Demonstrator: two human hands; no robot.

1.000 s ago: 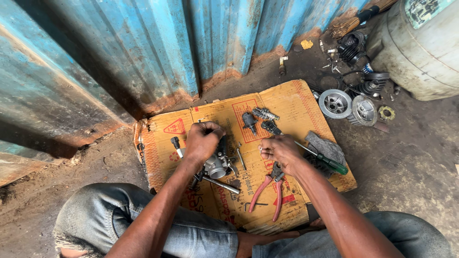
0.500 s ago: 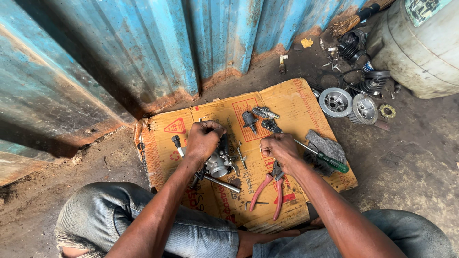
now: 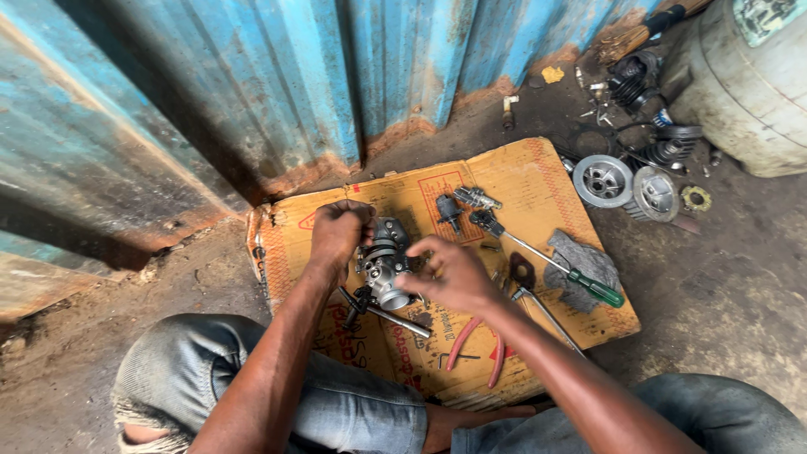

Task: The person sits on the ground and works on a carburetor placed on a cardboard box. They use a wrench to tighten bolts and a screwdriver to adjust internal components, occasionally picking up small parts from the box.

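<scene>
Your right hand (image 3: 450,273) has come off the spot by the red-handled pliers (image 3: 475,349) and moved in onto the grey metal carburettor body (image 3: 385,262); fingers now pinch its right side. Left hand (image 3: 338,231) hasn't shifted, fingers curled tight round the top. So the part is now held on both sides, just above the cardboard sheet (image 3: 538,181), with a green-handled screwdriver (image 3: 551,262) lying to its right.
</scene>
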